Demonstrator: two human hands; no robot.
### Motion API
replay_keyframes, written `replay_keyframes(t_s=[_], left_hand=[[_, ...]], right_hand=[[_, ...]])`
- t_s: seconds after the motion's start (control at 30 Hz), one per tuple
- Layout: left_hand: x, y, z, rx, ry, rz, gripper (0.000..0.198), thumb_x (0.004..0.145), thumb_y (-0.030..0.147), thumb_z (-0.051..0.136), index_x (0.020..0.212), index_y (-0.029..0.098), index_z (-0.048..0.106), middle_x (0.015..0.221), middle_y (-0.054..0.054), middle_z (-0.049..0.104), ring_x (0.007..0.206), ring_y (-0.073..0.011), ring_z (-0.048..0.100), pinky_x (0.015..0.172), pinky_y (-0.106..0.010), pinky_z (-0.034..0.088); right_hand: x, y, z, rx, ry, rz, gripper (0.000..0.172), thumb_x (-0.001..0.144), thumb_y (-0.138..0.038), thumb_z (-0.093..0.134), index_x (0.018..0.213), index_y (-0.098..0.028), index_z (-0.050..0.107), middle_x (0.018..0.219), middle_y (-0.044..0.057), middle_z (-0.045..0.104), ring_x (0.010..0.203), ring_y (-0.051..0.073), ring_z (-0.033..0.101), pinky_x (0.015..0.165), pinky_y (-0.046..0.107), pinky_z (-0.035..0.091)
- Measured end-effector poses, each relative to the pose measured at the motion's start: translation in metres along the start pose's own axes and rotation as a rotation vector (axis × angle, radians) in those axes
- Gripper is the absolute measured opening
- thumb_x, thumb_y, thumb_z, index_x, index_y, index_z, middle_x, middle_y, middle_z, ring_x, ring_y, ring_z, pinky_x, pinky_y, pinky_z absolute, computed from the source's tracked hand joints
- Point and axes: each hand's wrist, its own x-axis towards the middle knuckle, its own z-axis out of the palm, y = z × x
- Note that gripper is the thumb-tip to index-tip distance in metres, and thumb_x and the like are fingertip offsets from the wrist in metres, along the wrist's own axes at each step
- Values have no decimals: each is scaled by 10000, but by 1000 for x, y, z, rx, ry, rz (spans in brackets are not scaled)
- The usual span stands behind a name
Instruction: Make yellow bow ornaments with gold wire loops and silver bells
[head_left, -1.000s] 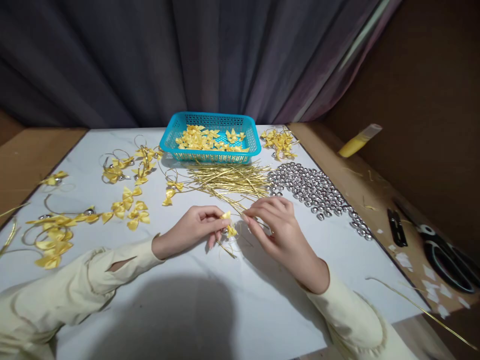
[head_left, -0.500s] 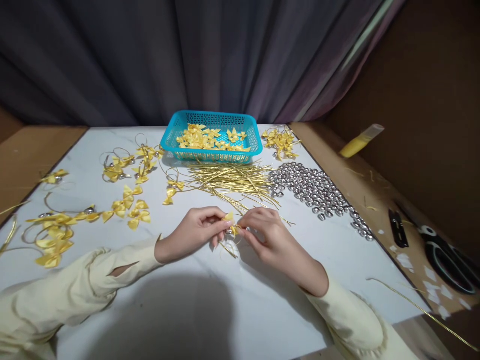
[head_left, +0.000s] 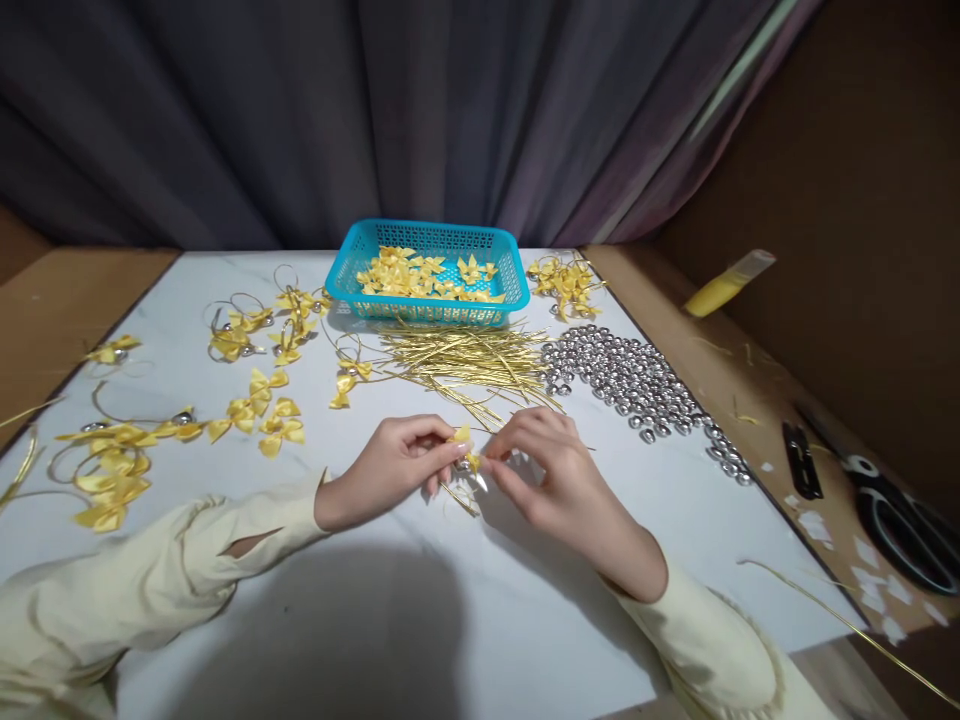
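My left hand (head_left: 394, 465) pinches a small yellow ribbon bow (head_left: 465, 445) just above the white tabletop (head_left: 390, 600). My right hand (head_left: 559, 470) meets it from the right, its fingertips closed on the same bow and on a thin gold wire (head_left: 457, 497) that hangs below it. Both hands hover at the table's middle, a little in front of a pile of gold wire pieces (head_left: 465, 360). Whether a bell hangs on the piece is hidden by my fingers.
A turquoise basket (head_left: 427, 300) of yellow bows stands at the back. Silver bells (head_left: 637, 385) lie in a heap to the right. Finished bows on wire loops (head_left: 112, 465) spread over the left side. Scissors (head_left: 896, 515), a black clip (head_left: 801, 460) and a yellow tube (head_left: 724, 285) lie on the brown surface at right.
My right hand has drawn in from the right and closed its fingertips onto the bow held in my left hand. The left hand has hardly moved.
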Motion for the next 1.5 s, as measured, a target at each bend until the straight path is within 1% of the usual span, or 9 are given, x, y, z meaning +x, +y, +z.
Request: replay_keyframes(t_s=[0.1,0.27,0.63,0.9,1.1,1.2,1.33,1.43,1.5], left_hand=[[0,-1,0,2,-3,0,221,794,322,592,699,122,578,550,20,535,455,-80,518,438,-191,465],[-1,-3,0,14,-11,10,212,803,307,583,695,125,575,540,22,531,456,-81,519,433,-188,462],[-1,-5,1,13,-33,9,211,802,306,580,694,125,573,550,23,531,452,-76,516,437,-193,470],[-1,-5,2,6,-42,13,219,798,317,585,691,126,579,556,21,540,459,-75,521,441,-189,471],[0,-4,0,13,-34,-3,219,791,308,591,671,126,568,530,24,537,447,-74,515,430,-184,463],[-1,-2,0,7,-45,-18,226,787,319,593,669,126,571,521,23,537,445,-75,508,426,-183,457],[-2,-2,-1,20,-86,-12,230,796,323,580,678,126,578,513,24,526,437,-74,498,432,-188,452],[-2,-1,-2,46,-132,1,218,807,307,566,681,129,575,519,27,527,435,-70,499,435,-184,444],[-2,-1,-2,58,-147,1,213,807,299,565,675,132,572,515,30,526,430,-68,497,433,-182,439]], right_hand=[[0,-1,-3,8,43,-6,69,785,-178,575,720,-197,589,751,8,627,818,183,521,797,347,325],[-1,0,-2,13,-36,-24,81,794,-172,582,745,-205,639,732,-5,648,822,177,529,796,348,324],[1,2,3,6,-50,-30,122,801,-141,561,745,-203,650,747,6,640,835,187,519,790,357,309],[2,1,6,-5,-68,-18,137,790,-119,548,712,-195,631,738,5,638,828,175,528,784,346,335],[7,4,1,222,-126,65,140,722,-56,562,665,-173,612,700,10,630,756,158,538,764,328,403],[11,3,-3,366,-189,173,157,703,-41,550,640,-172,607,725,15,626,767,151,551,760,310,430],[14,3,-6,530,-295,285,119,717,-93,538,657,-161,615,765,27,634,776,151,577,762,308,446],[15,5,-6,592,-373,302,114,713,-98,531,671,-159,618,752,18,633,759,147,584,757,306,447],[14,6,-6,557,-358,296,115,703,-89,536,662,-162,613,740,10,627,754,144,576,752,302,442]])
